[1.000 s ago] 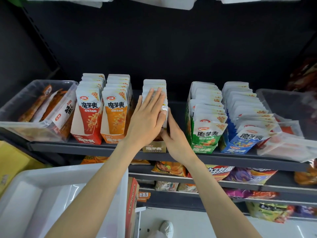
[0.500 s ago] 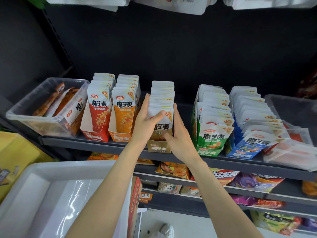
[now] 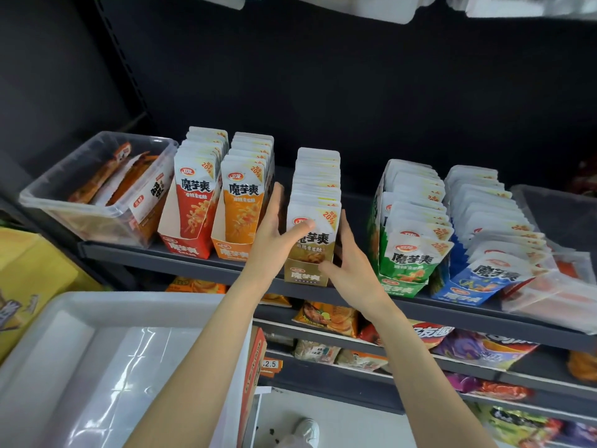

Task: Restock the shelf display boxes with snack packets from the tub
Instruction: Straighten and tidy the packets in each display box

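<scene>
Black back wall, dark grey shelves, pale floor below

A person is standing at a dark shelf, both hands bracketing the brown display box full of upright snack packets. The left hand is lying flat against the box's left side, its thumb touching the front packet's face. The right hand is pressing straight fingers along the right side. Red, orange, green and blue boxes are sitting alongside. A clear bin is resting far left. A white tub is sitting below.
</scene>
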The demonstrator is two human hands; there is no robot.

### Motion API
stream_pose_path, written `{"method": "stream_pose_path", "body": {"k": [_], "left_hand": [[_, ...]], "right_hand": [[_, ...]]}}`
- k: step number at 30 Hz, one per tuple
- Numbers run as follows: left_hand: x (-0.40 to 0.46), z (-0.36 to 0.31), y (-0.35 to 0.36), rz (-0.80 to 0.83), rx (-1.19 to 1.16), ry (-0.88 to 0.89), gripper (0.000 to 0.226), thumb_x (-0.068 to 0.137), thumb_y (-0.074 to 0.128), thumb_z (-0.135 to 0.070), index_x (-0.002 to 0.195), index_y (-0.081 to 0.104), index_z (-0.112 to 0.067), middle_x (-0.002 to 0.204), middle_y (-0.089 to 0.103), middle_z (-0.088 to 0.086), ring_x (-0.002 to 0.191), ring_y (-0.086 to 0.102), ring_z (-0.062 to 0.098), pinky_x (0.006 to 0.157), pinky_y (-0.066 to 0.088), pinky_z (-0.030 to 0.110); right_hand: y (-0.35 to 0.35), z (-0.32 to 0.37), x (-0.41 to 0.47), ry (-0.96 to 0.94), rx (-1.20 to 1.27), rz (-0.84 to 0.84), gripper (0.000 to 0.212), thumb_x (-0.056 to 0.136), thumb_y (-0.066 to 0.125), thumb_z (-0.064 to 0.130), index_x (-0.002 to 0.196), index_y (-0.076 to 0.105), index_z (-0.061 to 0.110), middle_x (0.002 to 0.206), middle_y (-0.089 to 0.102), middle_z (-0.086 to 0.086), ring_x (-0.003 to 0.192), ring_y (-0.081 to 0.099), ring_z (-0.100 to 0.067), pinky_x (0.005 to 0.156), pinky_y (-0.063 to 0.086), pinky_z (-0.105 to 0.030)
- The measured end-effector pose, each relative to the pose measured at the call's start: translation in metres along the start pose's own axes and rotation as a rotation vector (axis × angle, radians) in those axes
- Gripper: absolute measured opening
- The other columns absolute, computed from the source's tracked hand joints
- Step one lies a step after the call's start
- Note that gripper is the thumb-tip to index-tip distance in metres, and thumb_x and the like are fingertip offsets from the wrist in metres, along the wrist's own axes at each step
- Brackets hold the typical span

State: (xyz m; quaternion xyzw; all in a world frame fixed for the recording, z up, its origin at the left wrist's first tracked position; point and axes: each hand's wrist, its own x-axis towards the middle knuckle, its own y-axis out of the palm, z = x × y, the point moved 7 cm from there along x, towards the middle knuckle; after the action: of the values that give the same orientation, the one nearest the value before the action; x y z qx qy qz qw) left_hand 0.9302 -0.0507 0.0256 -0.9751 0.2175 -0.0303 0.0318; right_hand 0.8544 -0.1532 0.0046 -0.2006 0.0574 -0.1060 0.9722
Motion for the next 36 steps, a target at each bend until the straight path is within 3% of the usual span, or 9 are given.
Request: {"method": "stream_pose_path", "body": {"k": [2,5,10,14,19,23,26,31,36], "left_hand": [[-0.004,0.006,-0.006,-0.003,0.025,0.020,0.083,0.088,0.065,-0.027,0.151,0.012,-0.029,0.156,0.024,-0.008,0.142,0.025,0.010,0.113,0.028,0.035],[-0.012,0.009,-0.015,-0.058,0.207,0.091,0.086,0.081,0.062,-0.044,0.151,0.014,-0.030,0.154,0.029,-0.006,0.141,0.029,0.012,0.111,0.032,0.050],[-0.032,0.003,-0.039,-0.324,0.739,0.290,0.056,0.091,0.059,-0.030,0.141,0.040,-0.015,0.135,0.053,0.005,0.123,0.051,0.020,0.097,0.049,0.041],[-0.038,0.007,-0.049,-0.399,0.893,0.320,0.043,0.087,0.065,-0.030,0.125,0.058,-0.011,0.116,0.065,0.006,0.110,0.057,0.023,0.086,0.045,0.028],[-0.039,0.004,-0.053,-0.423,0.930,0.350,0.040,0.085,0.068,-0.030,0.120,0.062,-0.011,0.106,0.070,0.005,0.101,0.059,0.024,0.079,0.051,0.035],[-0.042,-0.003,-0.061,-0.520,0.906,0.342,0.040,0.090,0.061,-0.035,0.124,0.058,-0.014,0.114,0.065,0.005,0.106,0.055,0.023,0.083,0.043,0.028],[-0.054,-0.036,-0.053,-0.618,0.769,0.520,0.034,0.091,0.054,-0.032,0.117,0.060,-0.011,0.108,0.064,0.005,0.103,0.054,0.019,0.085,0.041,0.025],[-0.065,-0.093,0.009,-0.365,0.431,0.870,0.023,0.091,0.053,-0.018,0.112,0.058,-0.010,0.099,0.061,-0.003,0.097,0.056,0.011,0.089,0.043,0.022],[-0.035,-0.084,0.083,0.165,0.170,0.520,0.041,0.093,0.052,-0.028,0.133,0.043,-0.025,0.133,0.050,-0.012,0.126,0.044,0.001,0.105,0.035,0.019]], "right_hand": [[0.000,0.003,0.001,-0.009,-0.006,0.007,0.087,0.090,0.051,-0.001,0.152,-0.002,0.028,0.146,0.032,0.017,0.126,0.035,0.003,0.088,0.027,0.003],[0.005,0.012,0.006,-0.027,0.039,0.009,0.087,0.089,0.054,-0.001,0.151,0.002,0.032,0.137,0.030,0.025,0.123,0.029,0.007,0.097,0.025,-0.010],[0.013,0.021,0.015,-0.025,0.101,0.006,0.086,0.090,0.055,-0.002,0.150,0.005,0.033,0.148,0.030,0.016,0.132,0.029,0.000,0.099,0.025,-0.016],[0.017,0.025,0.020,-0.009,0.109,0.011,0.086,0.090,0.056,-0.001,0.151,0.005,0.032,0.155,0.027,0.008,0.140,0.029,-0.012,0.108,0.026,-0.026],[0.024,0.027,0.024,-0.003,0.094,0.025,0.087,0.091,0.055,-0.001,0.151,0.003,0.033,0.155,0.026,0.009,0.140,0.028,-0.012,0.103,0.026,-0.022],[0.020,0.034,0.019,-0.016,0.081,0.015,0.085,0.092,0.056,0.005,0.151,0.001,0.031,0.151,0.026,0.016,0.139,0.028,-0.007,0.108,0.027,-0.025],[0.000,0.045,-0.006,-0.103,0.090,-0.026,0.075,0.094,0.054,0.008,0.151,0.011,0.029,0.142,0.029,0.024,0.129,0.030,0.008,0.108,0.031,-0.020],[-0.073,0.071,-0.074,-0.352,0.145,-0.220,0.034,0.095,0.050,0.003,0.121,0.059,0.023,0.117,0.065,0.015,0.108,0.062,-0.006,0.088,0.050,-0.019],[-0.147,0.070,-0.108,-0.414,0.048,-0.536,0.022,0.094,0.051,0.005,0.106,0.066,0.016,0.101,0.071,0.008,0.096,0.067,-0.010,0.080,0.054,-0.021]]}}
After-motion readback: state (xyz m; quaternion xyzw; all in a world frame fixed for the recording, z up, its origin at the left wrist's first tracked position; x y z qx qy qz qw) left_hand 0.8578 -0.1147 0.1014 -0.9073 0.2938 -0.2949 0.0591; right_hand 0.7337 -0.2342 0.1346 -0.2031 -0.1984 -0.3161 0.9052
